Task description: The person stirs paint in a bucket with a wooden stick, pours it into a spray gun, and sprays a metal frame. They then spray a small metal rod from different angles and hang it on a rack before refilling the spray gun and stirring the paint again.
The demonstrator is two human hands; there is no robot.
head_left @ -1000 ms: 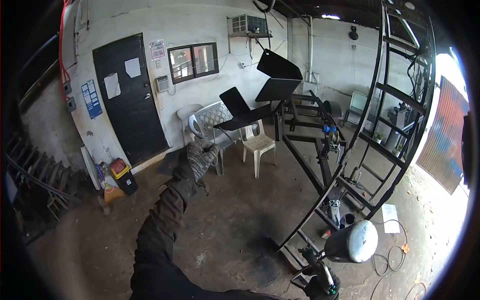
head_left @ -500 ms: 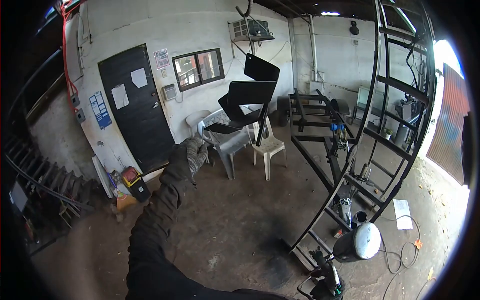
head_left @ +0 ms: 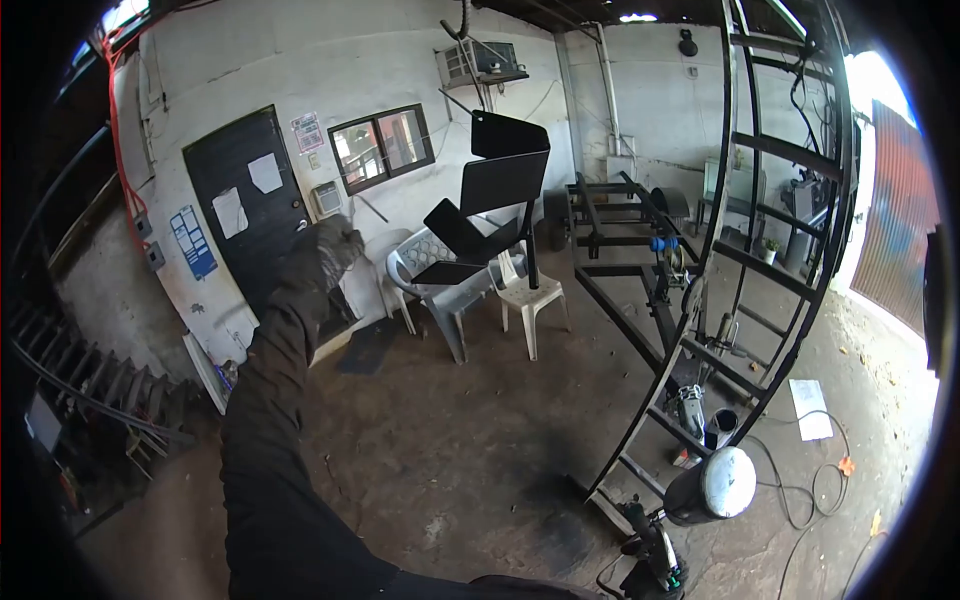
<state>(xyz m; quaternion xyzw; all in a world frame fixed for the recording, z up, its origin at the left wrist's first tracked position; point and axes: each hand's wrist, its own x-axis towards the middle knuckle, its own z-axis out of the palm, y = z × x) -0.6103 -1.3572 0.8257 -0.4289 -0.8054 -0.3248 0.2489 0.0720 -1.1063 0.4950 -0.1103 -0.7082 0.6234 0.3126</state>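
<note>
Stained floor, pale walls, one door, one window; one black piece hangs midair. The right hand keeps its grip round one spray gun; the left hand's, I cannot tell.

Left arm stretched forward, left hand raised; right hand low, gripping

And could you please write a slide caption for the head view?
Right hand holding a spray gun, gloved left hand raised, black panels hanging ahead.
</note>
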